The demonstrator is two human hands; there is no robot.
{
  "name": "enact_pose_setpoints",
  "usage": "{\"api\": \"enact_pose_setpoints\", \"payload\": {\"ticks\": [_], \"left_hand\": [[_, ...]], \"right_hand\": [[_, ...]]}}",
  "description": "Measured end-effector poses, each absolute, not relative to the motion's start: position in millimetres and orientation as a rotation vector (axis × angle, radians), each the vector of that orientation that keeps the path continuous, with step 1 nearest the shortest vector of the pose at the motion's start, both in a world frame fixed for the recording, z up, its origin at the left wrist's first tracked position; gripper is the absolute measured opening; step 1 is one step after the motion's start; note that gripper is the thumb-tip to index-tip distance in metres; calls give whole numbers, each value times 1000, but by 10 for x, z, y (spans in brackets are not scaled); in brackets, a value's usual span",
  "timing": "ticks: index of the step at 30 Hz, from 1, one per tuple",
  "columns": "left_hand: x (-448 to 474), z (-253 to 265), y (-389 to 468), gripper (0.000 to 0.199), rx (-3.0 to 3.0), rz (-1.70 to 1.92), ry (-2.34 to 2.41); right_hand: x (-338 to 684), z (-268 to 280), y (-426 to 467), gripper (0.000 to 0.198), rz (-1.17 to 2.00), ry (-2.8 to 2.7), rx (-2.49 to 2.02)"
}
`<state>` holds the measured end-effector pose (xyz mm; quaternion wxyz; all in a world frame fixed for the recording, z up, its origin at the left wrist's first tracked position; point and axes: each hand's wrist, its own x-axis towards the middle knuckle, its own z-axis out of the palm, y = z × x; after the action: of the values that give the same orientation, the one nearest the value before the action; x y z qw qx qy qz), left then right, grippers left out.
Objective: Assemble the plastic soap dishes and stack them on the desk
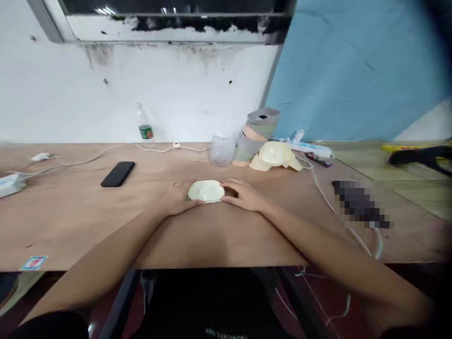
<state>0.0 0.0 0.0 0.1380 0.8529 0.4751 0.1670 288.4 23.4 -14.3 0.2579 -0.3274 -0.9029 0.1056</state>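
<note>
A pale cream, oval, shallow dish-like piece (206, 191) rests at the middle of the wooden table between my hands. My left hand (178, 197) is wrapped about its left end, with the thumb along the near edge and the fingers at the far side. At the right end, my right hand (243, 194) pinches the rim between thumb and forefinger, leaving a gap under the curved palm. The exact kind of the piece is unclear. Farther back, similar cream pieces (275, 154) lie in a loose stack.
Behind stand a clear plastic tub (221, 149), a leaning printed roll (254, 136) and a bottle (145, 123). A black phone (117, 174) lies left. White cable (323, 190) crosses the right side, near a blurred dark item (360, 203). A power strip (312, 149) sits at the back right.
</note>
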Motion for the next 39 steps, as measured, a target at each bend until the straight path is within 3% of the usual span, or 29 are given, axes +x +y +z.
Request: {"api": "enact_pose_setpoints", "payload": {"ticks": [24,39], "left_hand": [[-61,-161,106,74,2463,622,1371],[-89,-164,154,35,2417,625,1396]], "right_hand": [[2923,-131,250,43,289,-2453,-893],[2999,-63,223,42,175,-2344,-1040]]}}
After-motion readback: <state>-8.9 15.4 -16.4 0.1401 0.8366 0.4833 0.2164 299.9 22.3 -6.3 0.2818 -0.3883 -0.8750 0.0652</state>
